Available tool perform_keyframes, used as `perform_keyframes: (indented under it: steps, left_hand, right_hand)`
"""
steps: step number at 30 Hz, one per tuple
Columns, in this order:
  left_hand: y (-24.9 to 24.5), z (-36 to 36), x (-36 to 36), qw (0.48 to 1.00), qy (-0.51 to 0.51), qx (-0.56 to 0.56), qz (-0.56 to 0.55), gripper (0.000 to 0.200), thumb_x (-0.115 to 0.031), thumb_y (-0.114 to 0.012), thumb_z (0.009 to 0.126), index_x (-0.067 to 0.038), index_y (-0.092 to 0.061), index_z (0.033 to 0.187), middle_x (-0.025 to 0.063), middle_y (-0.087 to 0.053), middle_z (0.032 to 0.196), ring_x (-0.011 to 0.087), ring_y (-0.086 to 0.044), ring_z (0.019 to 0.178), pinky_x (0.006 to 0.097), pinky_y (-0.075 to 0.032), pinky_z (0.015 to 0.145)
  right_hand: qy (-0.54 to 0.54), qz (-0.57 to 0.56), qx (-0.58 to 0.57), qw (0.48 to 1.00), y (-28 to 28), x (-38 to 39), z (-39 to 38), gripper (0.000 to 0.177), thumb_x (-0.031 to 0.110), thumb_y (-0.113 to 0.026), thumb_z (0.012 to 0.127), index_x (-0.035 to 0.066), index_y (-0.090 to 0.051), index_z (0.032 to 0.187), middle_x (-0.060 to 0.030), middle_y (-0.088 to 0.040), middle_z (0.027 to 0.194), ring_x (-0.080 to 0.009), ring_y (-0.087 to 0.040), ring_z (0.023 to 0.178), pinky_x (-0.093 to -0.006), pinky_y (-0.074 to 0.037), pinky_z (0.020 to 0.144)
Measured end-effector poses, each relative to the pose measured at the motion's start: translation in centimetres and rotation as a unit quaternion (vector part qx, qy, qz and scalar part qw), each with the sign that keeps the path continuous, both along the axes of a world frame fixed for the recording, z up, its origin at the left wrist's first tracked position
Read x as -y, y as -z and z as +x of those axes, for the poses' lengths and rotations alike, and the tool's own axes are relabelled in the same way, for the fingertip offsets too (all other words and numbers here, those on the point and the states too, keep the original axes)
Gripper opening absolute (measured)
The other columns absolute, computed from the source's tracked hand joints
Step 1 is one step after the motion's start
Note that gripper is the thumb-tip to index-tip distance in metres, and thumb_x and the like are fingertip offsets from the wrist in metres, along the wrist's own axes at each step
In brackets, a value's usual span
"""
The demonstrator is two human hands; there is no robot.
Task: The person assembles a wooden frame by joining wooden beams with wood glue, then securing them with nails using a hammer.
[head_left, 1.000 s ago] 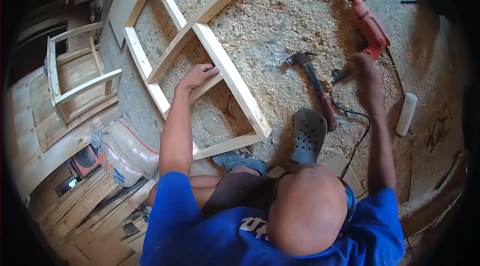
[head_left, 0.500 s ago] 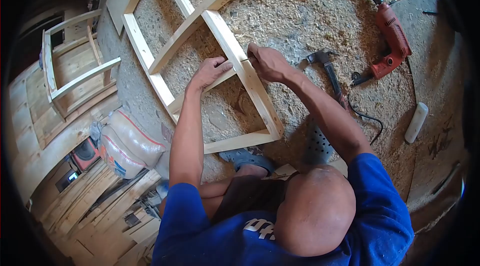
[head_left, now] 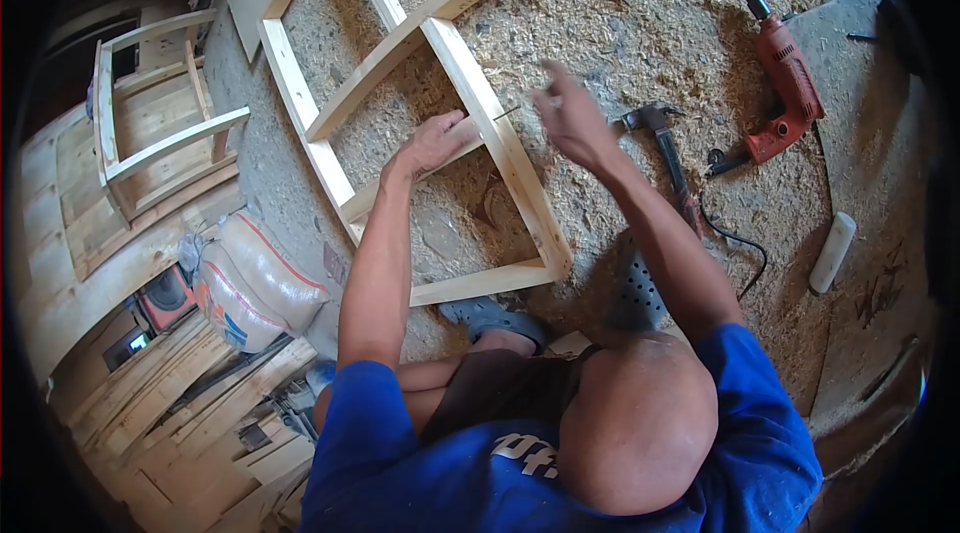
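Just past the frame edge (head_left: 525, 183), the right hand (head_left: 575, 121) has open room, grip apart; the left hand (head_left: 436, 145) clamps a crosspiece (head_left: 363, 200).

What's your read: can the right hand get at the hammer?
Probably yes: the right hand is close to the hammer, with nothing visible between them, though blur hides whether it is empty.

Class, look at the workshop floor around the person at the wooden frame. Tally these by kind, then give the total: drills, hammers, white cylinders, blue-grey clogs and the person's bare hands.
Drills: 1
Hammers: 1
White cylinders: 1
Blue-grey clogs: 2
Bare hands: 2
Total: 7
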State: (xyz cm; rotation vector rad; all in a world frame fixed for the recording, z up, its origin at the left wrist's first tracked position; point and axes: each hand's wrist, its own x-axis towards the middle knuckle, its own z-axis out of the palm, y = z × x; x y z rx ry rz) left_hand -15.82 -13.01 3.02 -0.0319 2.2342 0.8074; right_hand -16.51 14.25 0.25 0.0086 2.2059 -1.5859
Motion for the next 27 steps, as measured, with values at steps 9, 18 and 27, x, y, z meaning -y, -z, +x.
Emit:
perform_keyframes:
  steps: [9,18,27]
  left_hand:
    - [2.5,4.3,-1.0,0.950,0.061,-0.297,-0.071,0.066,-0.027,-0.080,0.072,-0.005,-0.054,0.128,0.0181,-0.062,0.119,0.0352,-0.058,0.116,0.0468,-0.041,0.101]
    - [3.2,4.8,-1.1,0.949,0.023,-0.305,-0.069,0.062,-0.018,-0.079,0.074,-0.005,-0.055,0.130,0.0186,-0.063,0.122,0.0348,-0.060,0.116,0.0460,-0.042,0.098]
    - [1.9,8.0,2.6,0.945,-0.080,-0.276,-0.156,0.072,-0.027,-0.088,0.072,-0.006,-0.054,0.132,0.0149,-0.062,0.125,0.0365,-0.054,0.125,0.0473,-0.039,0.105]
  right_hand:
    - [0.002,0.383,-0.102,0.918,-0.4,-15.9,13.5,0.045,0.022,-0.076,0.085,0.001,-0.054,0.119,-0.0195,-0.057,0.109,-0.0408,-0.059,0.098,-0.0492,-0.050,0.082]
    - [0.013,0.365,-0.050,0.930,0.2,-17.1,12.8,0.037,0.016,-0.070,0.088,0.007,-0.054,0.120,-0.0205,-0.066,0.098,-0.0421,-0.065,0.093,-0.0506,-0.051,0.076]
    - [-0.186,0.206,-0.284,0.918,-8.4,-10.1,0.0,0.056,0.013,-0.064,0.094,0.019,-0.053,0.148,-0.0197,-0.072,0.095,-0.0371,-0.070,0.080,-0.0456,-0.055,0.071]
